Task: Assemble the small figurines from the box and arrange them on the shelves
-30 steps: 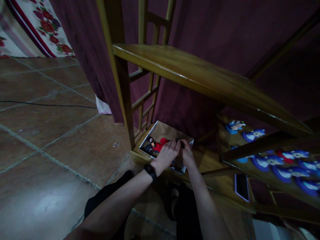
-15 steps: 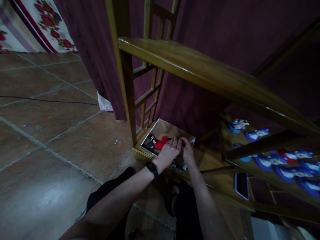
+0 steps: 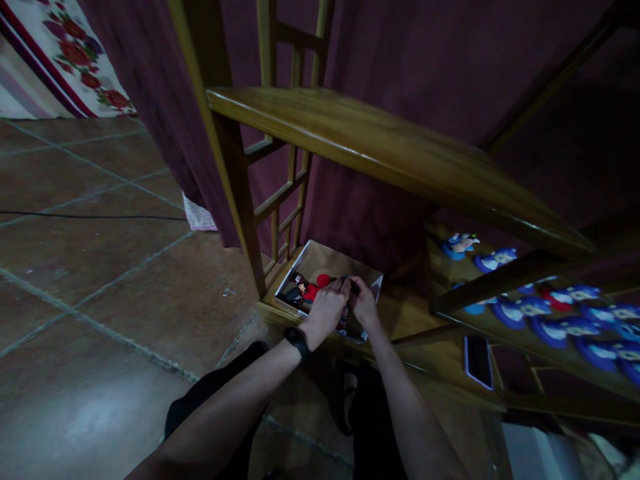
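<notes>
An open shallow box (image 3: 367, 265) rests on the low wooden shelf, its inside brown and its rim pale. Small red and black figurines (image 3: 307, 291) lie at its left end. My left hand (image 3: 327, 308), with a black watch (image 3: 297, 341) on the wrist, reaches over the box's front wall, fingers bent and pressed together. My right hand (image 3: 363, 307) is closed at the box's right side, its fingertips meeting the left hand's. Something small and dark shows between the fingertips, but its kind is hidden by the fingers.
A wooden shelf board (image 3: 350, 127) juts out above my hands. On the right shelf stand several blue and white figurines (image 3: 520, 308). A phone (image 3: 479, 361) lies on the lower board. A thin black cable (image 3: 90, 215) crosses the tiled floor at left.
The view has shifted slightly, so the shelf and box sit a little further left. My hands stay together over the box, with only small finger movement.
</notes>
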`<state>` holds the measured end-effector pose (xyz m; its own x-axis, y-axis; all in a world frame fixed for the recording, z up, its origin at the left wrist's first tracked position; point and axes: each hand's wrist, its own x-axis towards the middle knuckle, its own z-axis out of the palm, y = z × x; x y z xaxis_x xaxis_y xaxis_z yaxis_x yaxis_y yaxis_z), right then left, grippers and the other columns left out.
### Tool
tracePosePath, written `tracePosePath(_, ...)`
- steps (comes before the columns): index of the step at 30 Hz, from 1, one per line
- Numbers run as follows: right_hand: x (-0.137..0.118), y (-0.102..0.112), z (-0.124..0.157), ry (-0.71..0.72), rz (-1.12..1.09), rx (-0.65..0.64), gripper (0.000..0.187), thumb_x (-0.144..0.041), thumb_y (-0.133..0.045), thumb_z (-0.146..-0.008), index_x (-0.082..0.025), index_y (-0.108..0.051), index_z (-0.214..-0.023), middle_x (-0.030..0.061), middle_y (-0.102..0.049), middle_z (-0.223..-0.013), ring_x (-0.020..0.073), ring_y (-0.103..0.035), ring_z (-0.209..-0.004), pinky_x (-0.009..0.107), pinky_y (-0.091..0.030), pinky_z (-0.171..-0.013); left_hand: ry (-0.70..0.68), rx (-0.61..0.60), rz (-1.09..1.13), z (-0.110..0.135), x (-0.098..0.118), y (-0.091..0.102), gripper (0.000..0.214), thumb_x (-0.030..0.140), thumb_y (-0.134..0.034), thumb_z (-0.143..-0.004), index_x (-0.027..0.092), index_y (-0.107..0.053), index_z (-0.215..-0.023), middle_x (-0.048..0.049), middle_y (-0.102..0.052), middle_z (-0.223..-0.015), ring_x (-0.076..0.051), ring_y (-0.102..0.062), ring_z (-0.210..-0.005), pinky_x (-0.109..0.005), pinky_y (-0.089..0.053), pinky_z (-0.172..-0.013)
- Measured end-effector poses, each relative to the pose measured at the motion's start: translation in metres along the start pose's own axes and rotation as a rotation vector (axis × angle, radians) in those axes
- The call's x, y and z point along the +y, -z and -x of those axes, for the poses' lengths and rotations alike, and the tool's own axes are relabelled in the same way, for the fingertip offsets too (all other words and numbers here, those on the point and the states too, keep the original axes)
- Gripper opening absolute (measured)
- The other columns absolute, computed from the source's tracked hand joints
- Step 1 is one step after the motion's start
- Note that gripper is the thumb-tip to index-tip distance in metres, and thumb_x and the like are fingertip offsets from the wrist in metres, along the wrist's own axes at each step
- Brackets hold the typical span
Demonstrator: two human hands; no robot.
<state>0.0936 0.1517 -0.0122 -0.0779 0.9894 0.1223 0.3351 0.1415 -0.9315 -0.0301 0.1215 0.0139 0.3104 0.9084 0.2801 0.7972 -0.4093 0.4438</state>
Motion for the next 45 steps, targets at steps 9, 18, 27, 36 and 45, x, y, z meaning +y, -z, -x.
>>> tracePosePath(9,0.014,0.003,-0.006,-0.116,0.005,-0.008,0.034,-0.028,-0.056,-0.067,-0.023,-0.051,-0.100,-0.0018,-0.060,-0.084,0.0150,-0.056,-0.076,0.028,-0.045,-0.072,0.409,0.130,0.736,-0.021,-0.027,-0.022,0.038,-0.003,-0.050,-0.065,0.018,-0.069,-0.090,-0.0063,-0.070,-0.086,-0.018,-0.064,-0.084,-0.027,-0.048,-0.080)
tracePosePath(18,0.022,0.003,-0.007,-0.184,-0.185,-0.014,0.027,-0.031,-0.059,-0.067,-0.023,-0.056,-0.093,0.0000,-0.062,-0.089,0.0150,-0.057,-0.080,0.028,-0.048,-0.071,0.887,0.133,1.581,-0.020,-0.035,-0.029,0.029,-0.004,-0.064,-0.057,0.011,-0.062,-0.081,-0.0043,-0.067,-0.072,-0.014,-0.065,-0.062,-0.032,-0.054,-0.072)
tracePosePath(27,0.016,0.002,-0.009,-0.243,-0.314,-0.007,0.027,-0.037,-0.064,-0.063,-0.017,-0.062,-0.081,0.0007,-0.064,-0.077,0.0149,-0.057,-0.069,0.029,-0.048,-0.066,0.846,0.049,1.566,-0.017,-0.027,-0.022,0.030,0.008,-0.076,-0.055,0.010,-0.064,-0.083,-0.0052,-0.068,-0.071,-0.014,-0.065,-0.064,-0.028,-0.054,-0.070)
tracePosePath(36,0.019,0.005,-0.010,-0.239,-0.307,-0.026,0.030,-0.035,-0.065,-0.063,-0.016,-0.065,-0.087,0.0023,-0.066,-0.082,0.0162,-0.058,-0.072,0.031,-0.047,-0.071,0.710,-0.026,1.469,-0.016,-0.028,-0.017,0.035,0.010,-0.077,-0.050,0.010,-0.065,-0.083,-0.0018,-0.066,-0.061,-0.011,-0.061,-0.052,-0.024,-0.050,-0.058)
tracePosePath(45,0.020,0.003,-0.009,-0.201,-0.337,-0.026,0.032,-0.036,-0.065,-0.062,-0.018,-0.065,-0.088,0.0023,-0.067,-0.086,0.0186,-0.060,-0.079,0.032,-0.048,-0.073,0.682,0.047,1.447,-0.016,-0.022,-0.014,0.030,0.008,-0.076,-0.044,0.011,-0.065,-0.072,0.0007,-0.065,-0.056,-0.011,-0.059,-0.048,-0.022,-0.048,-0.051)
